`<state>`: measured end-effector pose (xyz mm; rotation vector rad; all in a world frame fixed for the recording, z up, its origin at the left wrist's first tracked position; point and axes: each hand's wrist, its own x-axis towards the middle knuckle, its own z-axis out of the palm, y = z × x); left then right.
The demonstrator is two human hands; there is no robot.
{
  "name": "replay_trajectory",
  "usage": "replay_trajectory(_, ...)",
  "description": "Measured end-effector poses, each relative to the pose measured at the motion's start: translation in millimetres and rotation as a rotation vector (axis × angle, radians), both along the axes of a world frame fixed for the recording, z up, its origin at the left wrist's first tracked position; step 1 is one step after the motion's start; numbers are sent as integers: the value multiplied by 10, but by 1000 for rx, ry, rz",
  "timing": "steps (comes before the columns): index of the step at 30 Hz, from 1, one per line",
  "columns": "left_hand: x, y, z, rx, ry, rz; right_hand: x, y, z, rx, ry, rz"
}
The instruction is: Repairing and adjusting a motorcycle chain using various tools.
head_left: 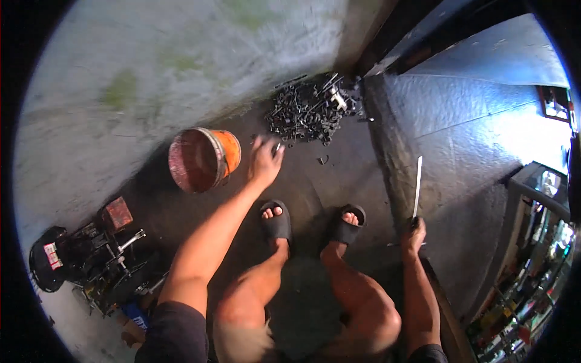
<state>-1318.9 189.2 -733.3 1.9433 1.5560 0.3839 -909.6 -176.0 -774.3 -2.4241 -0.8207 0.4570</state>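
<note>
My left hand [266, 162] is slightly blurred, held over the floor between an orange bucket and a heap of metal hardware. Its fingers are closed on a small shiny metal piece [277, 147], whose exact kind I cannot make out. The heap [305, 112] of dark bolts, nuts and washers lies by the wall, with a pale fitting [338, 98] on top. At the right, my right hand [414, 237] grips what looks like a caliper [418, 187]. Its long pale beam points away from me, and thin cross-pieces show beside the fist.
The orange bucket [229, 151] is tipped, its stained inside facing left. A small curved metal piece [324, 160] lies before the heap. Machine parts [115, 254] and a red box [117, 213] sit at left. A glass-fronted cabinet [526, 260] stands at right beyond a floor ledge.
</note>
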Motion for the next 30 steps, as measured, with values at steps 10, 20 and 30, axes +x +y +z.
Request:
replay_trajectory(10,-145,920,-989,137,311,-316,-823,1511,-473,59,-389,89)
replay_trajectory(20,-914,487,-1004,-5,261,-240,-2276,4204,-10,88,-301,1207)
replay_trajectory(30,-1303,28,-973,33,219,-115,-2354,4215,-612,-111,-484,1010)
